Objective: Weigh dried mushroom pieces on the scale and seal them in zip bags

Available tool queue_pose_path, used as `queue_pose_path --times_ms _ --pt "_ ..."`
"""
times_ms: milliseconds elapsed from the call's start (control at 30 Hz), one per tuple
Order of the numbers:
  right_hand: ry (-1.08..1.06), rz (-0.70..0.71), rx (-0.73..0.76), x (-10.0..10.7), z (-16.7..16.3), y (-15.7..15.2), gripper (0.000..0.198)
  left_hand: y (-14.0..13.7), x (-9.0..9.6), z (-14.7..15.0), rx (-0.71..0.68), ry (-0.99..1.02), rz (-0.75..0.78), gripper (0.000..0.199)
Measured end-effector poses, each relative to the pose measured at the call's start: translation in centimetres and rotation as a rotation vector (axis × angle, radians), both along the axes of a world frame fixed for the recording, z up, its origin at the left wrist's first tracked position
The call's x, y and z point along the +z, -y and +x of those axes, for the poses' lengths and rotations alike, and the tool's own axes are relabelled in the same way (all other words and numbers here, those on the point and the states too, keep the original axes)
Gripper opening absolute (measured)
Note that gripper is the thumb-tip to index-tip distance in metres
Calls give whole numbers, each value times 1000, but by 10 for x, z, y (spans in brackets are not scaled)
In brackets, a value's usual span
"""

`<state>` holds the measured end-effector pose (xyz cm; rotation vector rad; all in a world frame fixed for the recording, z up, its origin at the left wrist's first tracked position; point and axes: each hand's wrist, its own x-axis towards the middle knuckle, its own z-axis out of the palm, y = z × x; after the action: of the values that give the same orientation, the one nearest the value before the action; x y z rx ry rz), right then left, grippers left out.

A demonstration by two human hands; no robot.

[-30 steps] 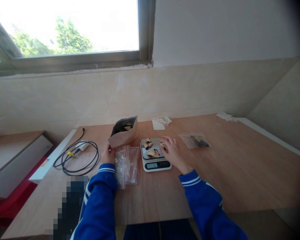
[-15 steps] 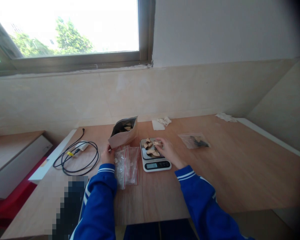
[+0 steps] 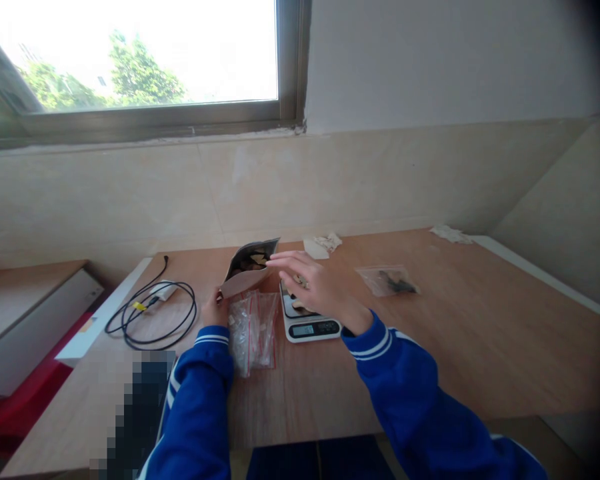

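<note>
My left hand (image 3: 214,309) is closed on the near left corner of a stand-up pouch (image 3: 245,283), whose mouth gapes open. Pale, dark-edged dried slices (image 3: 255,262) show inside it. My right hand (image 3: 317,285) hovers over a white kitchen scale (image 3: 314,331), fingers stretched toward the pouch's right edge and thumb apart; nothing shows in it. It partly covers the pale dried slices (image 3: 301,307) on the steel weighing plate. The display is lit, but its figures are too small to read. Clear zip bags (image 3: 253,333) with red seal lines lie between pouch and scale.
A clear zip bag (image 3: 383,281) with dark pieces lies right of the scale. Crumpled white tissue (image 3: 329,243) sits by the wall. To the left are a coiled black cable (image 3: 125,320) with a white adapter (image 3: 163,291) and a pixelated dark object (image 3: 145,407) at the table's front.
My right hand has left the slice it touched on the scale and moved left toward the pouch, its fingers spreading. The pouch has tipped slightly toward me, still held by my left hand.
</note>
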<state>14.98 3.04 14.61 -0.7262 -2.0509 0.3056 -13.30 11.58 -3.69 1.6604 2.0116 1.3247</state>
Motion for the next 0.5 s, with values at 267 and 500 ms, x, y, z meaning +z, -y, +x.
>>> queue_pose_path --times_ms 267,500 --pt "312 -60 -10 0 -16 -14 29 5 1 1 -60 5 38 39" --pt "584 -258 48 -8 -39 -35 29 15 14 7 -142 17 58 41"
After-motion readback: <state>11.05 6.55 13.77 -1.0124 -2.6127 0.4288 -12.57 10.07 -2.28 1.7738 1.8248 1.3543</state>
